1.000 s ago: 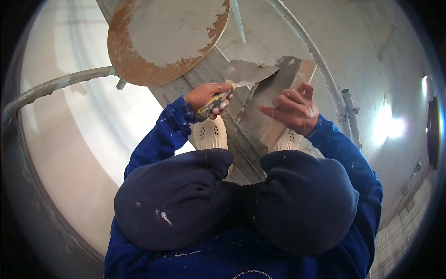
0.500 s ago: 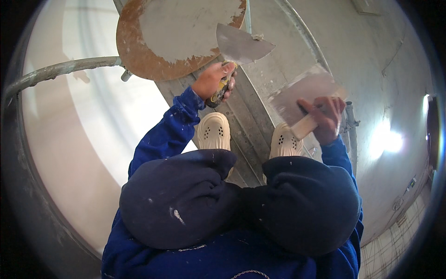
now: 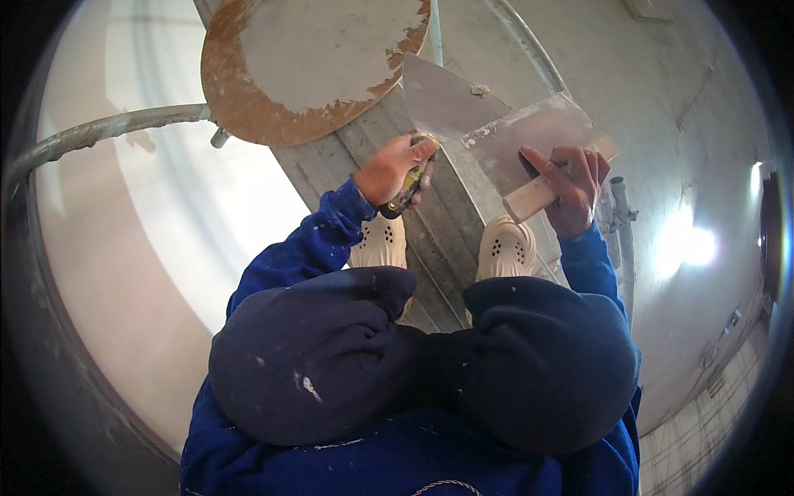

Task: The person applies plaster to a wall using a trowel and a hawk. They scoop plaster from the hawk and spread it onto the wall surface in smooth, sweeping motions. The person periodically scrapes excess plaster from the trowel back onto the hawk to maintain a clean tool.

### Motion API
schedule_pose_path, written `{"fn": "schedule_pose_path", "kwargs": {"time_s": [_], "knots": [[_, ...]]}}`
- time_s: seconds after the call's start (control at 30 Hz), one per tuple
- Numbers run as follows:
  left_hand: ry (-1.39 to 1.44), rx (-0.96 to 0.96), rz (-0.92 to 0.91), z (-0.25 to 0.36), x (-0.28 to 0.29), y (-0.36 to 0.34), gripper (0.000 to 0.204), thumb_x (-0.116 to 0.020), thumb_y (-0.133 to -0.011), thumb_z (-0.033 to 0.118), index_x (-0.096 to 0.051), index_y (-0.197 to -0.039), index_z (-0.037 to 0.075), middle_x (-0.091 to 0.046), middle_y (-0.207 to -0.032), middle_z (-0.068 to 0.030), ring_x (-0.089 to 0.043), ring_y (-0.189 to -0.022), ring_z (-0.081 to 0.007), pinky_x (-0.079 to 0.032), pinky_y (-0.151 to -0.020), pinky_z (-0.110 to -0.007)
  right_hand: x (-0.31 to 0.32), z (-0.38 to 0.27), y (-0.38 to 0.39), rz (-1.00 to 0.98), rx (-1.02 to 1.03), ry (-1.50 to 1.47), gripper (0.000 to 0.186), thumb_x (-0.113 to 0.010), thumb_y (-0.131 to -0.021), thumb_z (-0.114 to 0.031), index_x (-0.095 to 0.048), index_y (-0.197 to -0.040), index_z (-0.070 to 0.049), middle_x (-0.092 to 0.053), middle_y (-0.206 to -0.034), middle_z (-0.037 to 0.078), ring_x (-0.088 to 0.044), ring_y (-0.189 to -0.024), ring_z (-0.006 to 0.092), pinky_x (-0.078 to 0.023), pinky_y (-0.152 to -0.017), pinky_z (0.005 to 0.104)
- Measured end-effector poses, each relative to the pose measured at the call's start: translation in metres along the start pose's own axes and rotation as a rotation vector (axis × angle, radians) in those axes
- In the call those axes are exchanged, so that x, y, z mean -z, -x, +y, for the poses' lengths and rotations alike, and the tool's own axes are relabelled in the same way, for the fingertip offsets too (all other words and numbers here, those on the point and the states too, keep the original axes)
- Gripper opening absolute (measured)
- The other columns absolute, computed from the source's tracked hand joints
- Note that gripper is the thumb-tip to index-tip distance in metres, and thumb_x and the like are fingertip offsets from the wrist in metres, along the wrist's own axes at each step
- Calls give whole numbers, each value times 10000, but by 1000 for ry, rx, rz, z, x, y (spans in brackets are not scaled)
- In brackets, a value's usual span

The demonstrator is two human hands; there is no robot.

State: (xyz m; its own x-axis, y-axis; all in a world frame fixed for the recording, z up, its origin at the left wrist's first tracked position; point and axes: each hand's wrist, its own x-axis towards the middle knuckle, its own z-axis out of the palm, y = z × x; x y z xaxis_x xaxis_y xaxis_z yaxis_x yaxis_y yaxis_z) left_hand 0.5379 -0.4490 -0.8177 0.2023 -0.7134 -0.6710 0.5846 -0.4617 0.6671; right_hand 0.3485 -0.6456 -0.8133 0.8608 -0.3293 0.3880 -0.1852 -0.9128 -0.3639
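The left hand (image 3: 403, 175) is closed around the yellow-and-black handle (image 3: 406, 192) of a wide putty knife (image 3: 444, 99), its fan-shaped blade pointing to the far side and a little right. The right hand (image 3: 574, 190) is wrapped over the wooden handle (image 3: 530, 200) of a flat, rectangular plastering trowel (image 3: 533, 132), with one digit stretched out over the blade.

The two tools meet between the hands: the knife's right part lies at the trowel's far left edge, apparently touching, though the view from above cannot confirm contact. A small clump of putty (image 3: 480, 90) clings near the knife's far edge, and crumbs of it line the trowel's left corner.

At the far left, a rounded brown board (image 3: 227, 112) carries a broad smear of pale putty (image 3: 322, 59); neither tool is on it. Below the hands, cream clogs (image 3: 506, 248) stand on a ribbed metal plank (image 3: 434, 236), and a curved metal rail (image 3: 112, 134) runs in from the left.

The step in hand looks like passing putty between the blades or scraping one edge clean on the other. The next move seems to call for a firm trowel and a shallow knife angle, so the clump stays on metal.
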Motion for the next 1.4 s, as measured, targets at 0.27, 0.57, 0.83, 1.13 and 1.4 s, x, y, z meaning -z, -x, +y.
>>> {"fn": "schedule_pose_path", "kwargs": {"time_s": [0.27,0.57,0.83,1.13,1.4], "knots": [[-215,24,-131,-8,-9,3,383,-450,-911,427,-449,-891,45,-492,-628,-31,-490,-443,-108,-407,-388,-247,-13,9,-6,-23,47,68,491,-709,-541,-137,-676,-1010,-280,-482,-814,-19,-483,-824,174,-317,-838,360],[-575,381,-92,-21,34,2,407,-482,-889,440,-469,-890,34,-496,-611,-21,-509,-468,-97,-414,-375,-250,-11,14,-43,-96,37,82,497,-699,-560,-64,-676,-1007,-279,-513,-860,-7,-511,-872,195,-334,-838,371],[-385,263,23,-3,65,18,455,-489,-866,506,-464,-915,55,-496,-622,-20,-507,-461,-89,-414,-377,-232,-4,28,-13,53,-349,-221,407,-662,-658,1,-668,-1027,-169,-545,-892,16,-532,-867,177,-398,-825,327],[-117,61,-30,17,39,18,473,-474,-879,494,-446,-995,36,-506,-676,-18,-495,-462,-81,-421,-408,-206,23,38,-7,30,-340,-429,286,-626,-695,53,-654,-964,-39,-597,-883,72,-590,-830,182,-468,-704,308],[-211,-73,-71,-7,22,6,298,-480,-912,349,-459,-953,55,-484,-676,-15,-475,-477,-85,-403,-420,-222,13,6,-30,-477,-677,-635,365,-717,-695,-231,-606,-910,43,-581,-695,105,-577,-667,176,-454,-626,311]]}}
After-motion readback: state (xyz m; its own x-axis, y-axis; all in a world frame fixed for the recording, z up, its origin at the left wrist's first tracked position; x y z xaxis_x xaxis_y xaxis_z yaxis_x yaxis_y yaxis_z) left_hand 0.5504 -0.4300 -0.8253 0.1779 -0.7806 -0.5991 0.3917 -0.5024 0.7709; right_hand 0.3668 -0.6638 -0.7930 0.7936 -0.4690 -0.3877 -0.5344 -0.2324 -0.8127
